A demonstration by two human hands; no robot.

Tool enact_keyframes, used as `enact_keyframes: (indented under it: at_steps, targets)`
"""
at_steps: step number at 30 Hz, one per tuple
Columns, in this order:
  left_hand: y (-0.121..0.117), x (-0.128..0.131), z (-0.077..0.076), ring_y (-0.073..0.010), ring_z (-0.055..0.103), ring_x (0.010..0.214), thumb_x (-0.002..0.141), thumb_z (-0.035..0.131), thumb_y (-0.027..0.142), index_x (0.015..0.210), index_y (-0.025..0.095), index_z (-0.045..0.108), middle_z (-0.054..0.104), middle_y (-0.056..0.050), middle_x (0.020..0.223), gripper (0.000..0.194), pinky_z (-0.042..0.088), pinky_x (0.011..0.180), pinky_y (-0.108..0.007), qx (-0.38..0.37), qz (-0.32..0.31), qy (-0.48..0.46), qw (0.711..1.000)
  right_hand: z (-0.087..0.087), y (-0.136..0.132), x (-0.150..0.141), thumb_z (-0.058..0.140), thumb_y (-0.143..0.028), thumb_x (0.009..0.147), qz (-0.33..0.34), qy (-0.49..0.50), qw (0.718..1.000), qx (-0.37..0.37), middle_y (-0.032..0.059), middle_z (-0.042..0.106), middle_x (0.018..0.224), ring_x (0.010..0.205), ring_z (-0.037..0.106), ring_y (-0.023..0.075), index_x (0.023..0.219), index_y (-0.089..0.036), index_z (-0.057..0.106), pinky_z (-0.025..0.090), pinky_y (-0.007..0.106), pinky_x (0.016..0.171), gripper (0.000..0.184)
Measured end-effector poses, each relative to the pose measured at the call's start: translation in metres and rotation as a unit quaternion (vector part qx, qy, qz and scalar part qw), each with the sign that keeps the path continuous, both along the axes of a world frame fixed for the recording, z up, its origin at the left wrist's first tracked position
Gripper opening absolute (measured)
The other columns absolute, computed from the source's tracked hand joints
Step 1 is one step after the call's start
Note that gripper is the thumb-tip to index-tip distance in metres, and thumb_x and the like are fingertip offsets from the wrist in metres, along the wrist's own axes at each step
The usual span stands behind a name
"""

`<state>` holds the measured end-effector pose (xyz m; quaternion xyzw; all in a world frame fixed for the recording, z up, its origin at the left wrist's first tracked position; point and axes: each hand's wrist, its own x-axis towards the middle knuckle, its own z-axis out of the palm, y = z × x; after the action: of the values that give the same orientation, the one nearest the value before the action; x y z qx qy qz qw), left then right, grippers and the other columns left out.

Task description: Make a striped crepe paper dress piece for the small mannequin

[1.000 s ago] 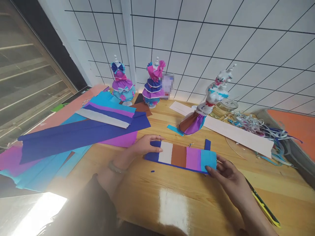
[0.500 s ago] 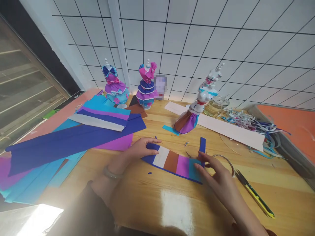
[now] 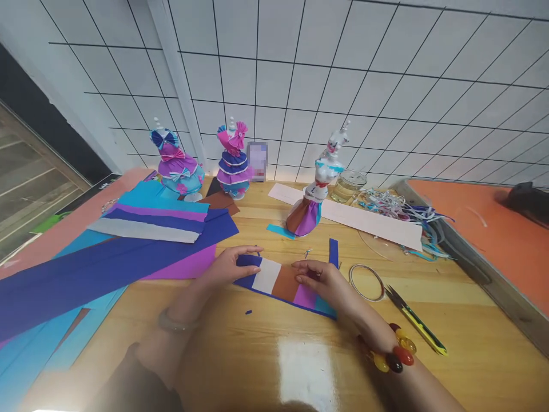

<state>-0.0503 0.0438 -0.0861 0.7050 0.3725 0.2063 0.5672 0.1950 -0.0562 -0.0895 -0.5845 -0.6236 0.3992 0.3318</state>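
A striped strip of crepe paper (image 3: 267,277) lies flat on the table, with blue, white, brown, purple and teal panels and a dark blue lower edge. At its blue left end rests my left hand (image 3: 227,268), thumb on the paper and index finger stretched along the upper edge. My right hand (image 3: 323,280) lies over the brown and purple panels, fingers extended and slightly apart, hiding part of them. Just behind the right hand is a short dark blue paper strip (image 3: 333,252). A tiny blue scrap (image 3: 249,312) sits in front of the striped piece.
Crepe paper sheets (image 3: 128,249) pile up on the left. Small dress forms (image 3: 179,169), (image 3: 234,166), (image 3: 313,200) stand at the back. To the right are a metal ring (image 3: 367,282), yellow-handled tweezers (image 3: 416,320), a glass jar (image 3: 349,186), a pale strip (image 3: 373,220) and ribbon scraps (image 3: 390,206).
My right hand has moved left along the striped strip, from its teal end to the brown and purple panels. My left hand stays at the blue end. The view has shifted right.
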Motion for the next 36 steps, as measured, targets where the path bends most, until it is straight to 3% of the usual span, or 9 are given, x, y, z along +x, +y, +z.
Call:
enact_keyframes:
  at_steps: [6, 13, 17, 19, 21, 24, 27, 31, 36]
  targets:
    - [-0.001, 0.003, -0.006, -0.0261, 0.053, 0.116, 0.068, 0.070, 0.038, 0.116, 0.018, 0.061, 0.059, -0.008, 0.124, 0.052, 0.043, 0.098, -0.039, -0.022, -0.017, 0.028, 0.999, 0.000, -0.011, 0.011, 0.055, -0.028, 0.082, 0.008, 0.001, 1.000, -0.013, 0.0036, 0.072, 0.097, 0.087, 0.066, 0.0204, 0.107, -0.023, 0.066, 0.052, 0.037, 0.078, 0.028]
    - [-0.004, 0.002, -0.003, -0.0254, 0.053, 0.117, 0.067, 0.070, 0.037, 0.114, 0.021, 0.062, 0.058, -0.006, 0.127, 0.051, 0.043, 0.097, -0.037, -0.037, -0.085, 0.050, 0.994, 0.018, -0.037, 0.012, 0.052, -0.029, 0.084, 0.028, -0.016, 0.999, -0.003, 0.0017, 0.070, 0.104, 0.093, 0.065, 0.0204, 0.104, -0.029, 0.068, 0.051, 0.038, 0.084, 0.026]
    - [-0.005, 0.000, 0.003, -0.0237, 0.056, 0.112, 0.068, 0.069, 0.035, 0.115, 0.023, 0.062, 0.060, -0.005, 0.124, 0.050, 0.045, 0.093, -0.034, -0.048, -0.133, 0.075, 0.987, 0.019, -0.055, 0.036, 0.053, -0.031, 0.084, -0.048, -0.109, 0.993, 0.000, 0.0033, 0.071, 0.100, 0.089, 0.065, 0.0204, 0.100, -0.026, 0.068, 0.051, 0.036, 0.080, 0.022]
    - [-0.005, -0.001, 0.004, -0.0235, 0.055, 0.114, 0.068, 0.069, 0.037, 0.115, 0.023, 0.062, 0.060, -0.004, 0.123, 0.048, 0.043, 0.096, -0.033, -0.032, -0.146, 0.077, 0.986, 0.015, -0.062, 0.056, 0.050, -0.033, 0.085, -0.115, -0.201, 0.973, 0.006, 0.0043, 0.071, 0.094, 0.083, 0.065, 0.0213, 0.093, -0.024, 0.068, 0.050, 0.036, 0.074, 0.021]
    - [-0.005, -0.001, 0.003, -0.0233, 0.055, 0.113, 0.070, 0.068, 0.040, 0.114, 0.023, 0.063, 0.061, -0.005, 0.122, 0.048, 0.044, 0.094, -0.032, -0.021, -0.141, 0.071, 0.987, 0.008, -0.066, 0.075, 0.048, -0.037, 0.085, -0.168, -0.309, 0.936, 0.013, 0.0050, 0.070, 0.086, 0.077, 0.064, 0.0228, 0.083, -0.024, 0.067, 0.048, 0.036, 0.068, 0.023]
    - [-0.006, 0.001, 0.002, -0.0213, 0.062, 0.099, 0.072, 0.065, 0.043, 0.115, 0.019, 0.061, 0.069, -0.006, 0.105, 0.049, 0.048, 0.086, -0.031, -0.026, -0.104, 0.056, 0.993, -0.006, -0.070, 0.093, 0.048, -0.040, 0.084, -0.153, -0.422, 0.894, 0.015, 0.0058, 0.067, 0.072, 0.068, 0.061, 0.0232, 0.070, -0.023, 0.062, 0.045, 0.034, 0.058, 0.026]
    - [-0.007, 0.004, 0.001, -0.0191, 0.064, 0.087, 0.072, 0.064, 0.042, 0.115, 0.015, 0.060, 0.070, -0.005, 0.089, 0.050, 0.049, 0.082, -0.032, -0.030, -0.059, 0.032, 0.997, -0.018, -0.070, 0.098, 0.045, -0.037, 0.085, -0.114, -0.454, 0.883, 0.025, 0.0072, 0.064, 0.068, 0.066, 0.061, 0.0226, 0.064, -0.022, 0.058, 0.044, 0.033, 0.059, 0.029]
    - [-0.008, 0.007, 0.000, -0.0191, 0.063, 0.088, 0.073, 0.064, 0.043, 0.112, 0.014, 0.062, 0.069, -0.006, 0.093, 0.049, 0.050, 0.081, -0.031, -0.009, -0.012, 0.012, 1.000, -0.024, -0.069, 0.096, 0.041, -0.032, 0.087, -0.119, -0.470, 0.874, 0.039, 0.0093, 0.066, 0.072, 0.072, 0.062, 0.0246, 0.065, -0.022, 0.057, 0.045, 0.035, 0.065, 0.029]
    - [-0.011, 0.010, 0.000, -0.0179, 0.062, 0.084, 0.074, 0.063, 0.043, 0.109, 0.014, 0.063, 0.069, -0.006, 0.090, 0.046, 0.050, 0.079, -0.030, 0.032, -0.017, 0.027, 0.999, -0.021, -0.068, 0.098, 0.037, -0.033, 0.090, -0.122, -0.484, 0.865, 0.050, 0.0062, 0.068, 0.076, 0.068, 0.063, 0.0210, 0.083, -0.022, 0.060, 0.045, 0.030, 0.058, 0.026]
